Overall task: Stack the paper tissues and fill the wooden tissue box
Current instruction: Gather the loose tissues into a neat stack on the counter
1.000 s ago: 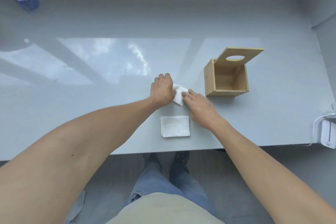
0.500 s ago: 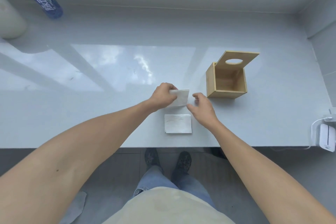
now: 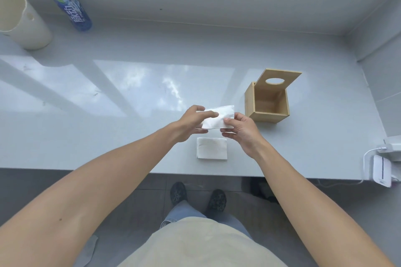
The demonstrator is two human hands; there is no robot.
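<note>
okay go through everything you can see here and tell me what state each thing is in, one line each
wooden tissue box: upright on the table, lid tipped open, nothing inside.
held tissue: folded, lifted off the table, pinched at both ends.
folded tissue: lying flat near the table's front edge.
left hand: pinches the held tissue.
right hand: pinches the held tissue.
bottle: upright, capped.
cream cylinder: upright, top open.

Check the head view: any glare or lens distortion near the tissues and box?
Head view: bright sky glare on the glossy table left of the hands; held tissue, folded tissue and wooden box sit outside it, sharp. Wide-angle bending shows at the edges: bottle and cup lean.
</note>
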